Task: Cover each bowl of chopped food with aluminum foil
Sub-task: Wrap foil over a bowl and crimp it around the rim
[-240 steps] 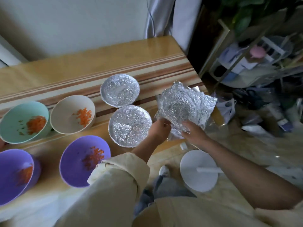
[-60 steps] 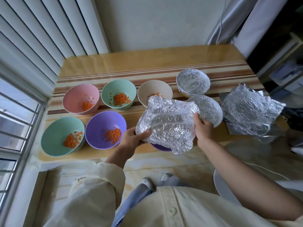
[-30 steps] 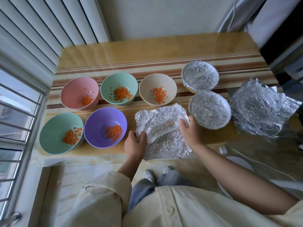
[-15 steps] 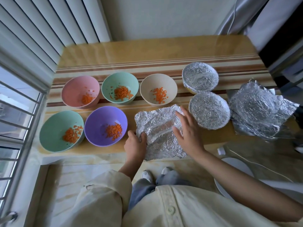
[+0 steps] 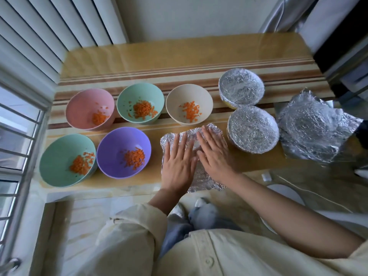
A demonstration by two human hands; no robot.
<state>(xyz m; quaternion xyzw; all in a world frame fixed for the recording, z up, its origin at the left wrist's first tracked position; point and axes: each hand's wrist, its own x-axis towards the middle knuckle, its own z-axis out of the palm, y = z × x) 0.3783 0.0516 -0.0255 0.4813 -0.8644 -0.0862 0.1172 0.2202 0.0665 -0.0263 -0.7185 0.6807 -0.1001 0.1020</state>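
The foil (image 5: 202,181) lies at the near edge of the table (image 5: 179,56), between the purple bowl (image 5: 111,148) and a covered bowl (image 5: 253,129). It looks a bit longer from near to far, and its near end hangs past the table edge. What is under it is hidden. Our 2 hands lie flat on it, left hand (image 5: 179,162) beside right hand (image 5: 214,154), fingers straight and a little spread, holding nothing. We think we should press softly from the middle out, then fold the edges down all round
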